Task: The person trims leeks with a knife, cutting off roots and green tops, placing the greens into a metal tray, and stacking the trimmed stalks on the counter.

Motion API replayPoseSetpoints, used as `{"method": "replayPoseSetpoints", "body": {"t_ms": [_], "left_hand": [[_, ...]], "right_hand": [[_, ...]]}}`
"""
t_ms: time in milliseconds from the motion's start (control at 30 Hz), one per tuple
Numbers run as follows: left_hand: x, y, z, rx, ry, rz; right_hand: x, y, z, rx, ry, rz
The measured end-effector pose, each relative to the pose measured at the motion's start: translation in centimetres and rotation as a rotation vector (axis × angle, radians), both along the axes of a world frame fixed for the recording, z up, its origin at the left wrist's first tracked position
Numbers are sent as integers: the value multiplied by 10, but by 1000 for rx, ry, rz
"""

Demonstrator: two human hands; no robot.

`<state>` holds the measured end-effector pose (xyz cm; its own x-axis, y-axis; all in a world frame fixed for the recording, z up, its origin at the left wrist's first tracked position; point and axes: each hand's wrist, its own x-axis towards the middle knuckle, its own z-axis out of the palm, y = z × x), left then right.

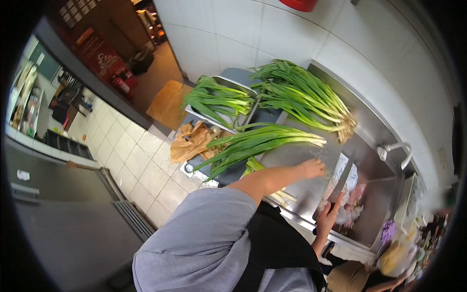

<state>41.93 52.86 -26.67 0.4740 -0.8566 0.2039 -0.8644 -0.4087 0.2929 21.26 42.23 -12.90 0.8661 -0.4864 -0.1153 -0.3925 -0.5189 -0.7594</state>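
Observation:
My left hand (314, 169) is over the bare steel worktop (287, 156), its fingers curled; whatever they may hold is too small to make out. In my right hand (327, 219) is a large kitchen knife (345, 177), gripped by its dark handle, with the blade over the sink edge. Just beyond my left hand lies a bunch of green onions (272, 141) with pale, rootless ends. A bigger bunch of green onions (306, 92) behind it still has its roots. Some more white stalks (282, 197) lie partly hidden under my left forearm.
A metal tray (250, 114) of cut greens and crumpled brown paper (192, 141) stand at the left. The sink (377, 214) holds plastic bags (348, 209), with a faucet (396, 148) above. Another person's hand (389, 284) shows at the lower right.

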Motion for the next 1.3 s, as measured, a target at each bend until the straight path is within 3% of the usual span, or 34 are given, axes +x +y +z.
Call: {"method": "replayPoseSetpoints", "body": {"t_ms": [100, 167, 333, 400, 467, 500, 533, 567, 633, 700, 767, 833, 900, 967, 1167, 1233, 1300], "left_hand": [[-11, 24, 21, 72, 26, -14], [-27, 78, 64, -280, 188, 100], [-38, 248, 143, -558, -126, 590], [-48, 306, 142, -398, -83, 862], [-49, 354, 114, -243, -62, 914], [-49, 372, 96, -76, -47, 944], [-57, 372, 82, 135, -122, 1084], [-55, 368, 75, 240, 4, 1169], [-46, 337, 83, -41, 55, 1113], [-42, 295, 104, -262, 76, 828], [-33, 257, 114, -225, 8, 663], [-16, 227, 104, -153, -59, 646], [3, 215, 80, -79, -125, 626], [20, 207, 65, 132, 179, 655], [16, 176, 62, 118, 42, 610], [13, 153, 62, 148, -26, 375], [12, 134, 51, 167, -45, 325]], "right_hand": [[7, 3, -11, 49, -119, 44], [9, 2, -9, 53, -87, 50], [18, -5, -9, 77, -75, 34], [28, -7, -12, -50, -174, 87], [33, -7, -11, -122, -235, 102], [38, 12, 30, -53, 73, 29], [43, 18, 37, -121, 39, 58], [45, 21, 39, -138, 18, 78], [50, 22, 39, -121, -17, 114], [51, 18, 20, -405, -185, 168], [52, 37, 32, -219, -51, 152], [48, 32, 12, -117, -7, 114], [42, 34, 8, -126, -35, 136], [34, 37, 7, -125, -57, 139], [5, 35, 11, -126, -87, 56], [-2, 33, 7, -77, -3, 23], [-5, 32, 1, -151, -129, 61]]}}
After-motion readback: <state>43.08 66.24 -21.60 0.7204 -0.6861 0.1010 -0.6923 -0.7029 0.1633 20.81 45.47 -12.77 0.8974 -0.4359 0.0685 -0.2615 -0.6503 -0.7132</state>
